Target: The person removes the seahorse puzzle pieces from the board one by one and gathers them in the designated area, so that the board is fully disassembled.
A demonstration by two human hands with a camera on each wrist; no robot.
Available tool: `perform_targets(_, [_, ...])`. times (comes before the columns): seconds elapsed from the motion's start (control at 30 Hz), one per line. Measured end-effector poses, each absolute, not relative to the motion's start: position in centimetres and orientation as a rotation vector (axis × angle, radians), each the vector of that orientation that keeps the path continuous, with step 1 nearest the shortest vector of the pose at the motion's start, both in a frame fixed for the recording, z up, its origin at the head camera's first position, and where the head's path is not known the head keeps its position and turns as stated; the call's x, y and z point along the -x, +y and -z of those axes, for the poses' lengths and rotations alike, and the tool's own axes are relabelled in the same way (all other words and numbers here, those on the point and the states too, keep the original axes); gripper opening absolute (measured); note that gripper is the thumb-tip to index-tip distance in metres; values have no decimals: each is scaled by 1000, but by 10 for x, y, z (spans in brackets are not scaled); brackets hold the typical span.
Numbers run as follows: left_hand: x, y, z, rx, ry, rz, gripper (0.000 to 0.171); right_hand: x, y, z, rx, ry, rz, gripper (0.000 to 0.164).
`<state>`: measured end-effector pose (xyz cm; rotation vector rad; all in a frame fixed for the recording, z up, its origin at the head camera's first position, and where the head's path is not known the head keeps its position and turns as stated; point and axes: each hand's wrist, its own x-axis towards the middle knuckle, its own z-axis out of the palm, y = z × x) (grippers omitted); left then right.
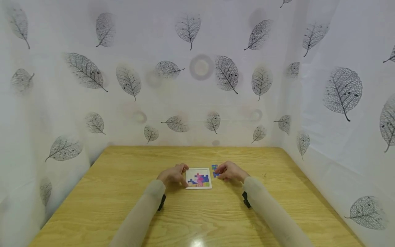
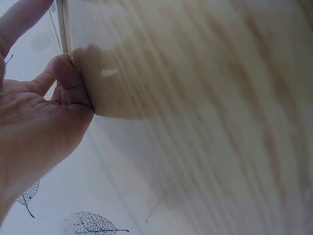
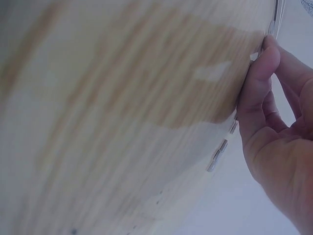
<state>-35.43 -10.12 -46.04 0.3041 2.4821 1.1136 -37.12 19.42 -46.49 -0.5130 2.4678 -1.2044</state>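
A square jigsaw puzzle tray [image 1: 199, 169] with a white rim lies on the table, its lower part filled with pink, blue and purple pieces. My left hand [image 1: 173, 174] holds the tray's left side, thumb by the near corner and fingers by the far one. Just right of the tray lie loose blue and green puzzle pieces [image 1: 214, 167]. Over them, the thumb and forefinger of my right hand [image 1: 230, 171] pinch one piece, mostly hidden by the fingers. Low in the right wrist view, piece edges [image 3: 220, 154] show beside the right hand [image 3: 279, 112].
The wood-grain table [image 1: 197, 212] runs back to a pale curtain [image 1: 197, 96] printed with dark leaves. The curtain also hangs along the left and right sides. A dark wrist strap [image 1: 246, 200] shows under the right sleeve, and another [image 1: 162, 202] under the left.
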Motion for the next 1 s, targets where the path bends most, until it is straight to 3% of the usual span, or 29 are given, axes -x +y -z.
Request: perform_targets(1.0, [356, -101, 462, -301, 2484, -1147, 76, 370, 197, 464, 570, 2472, 1183, 24])
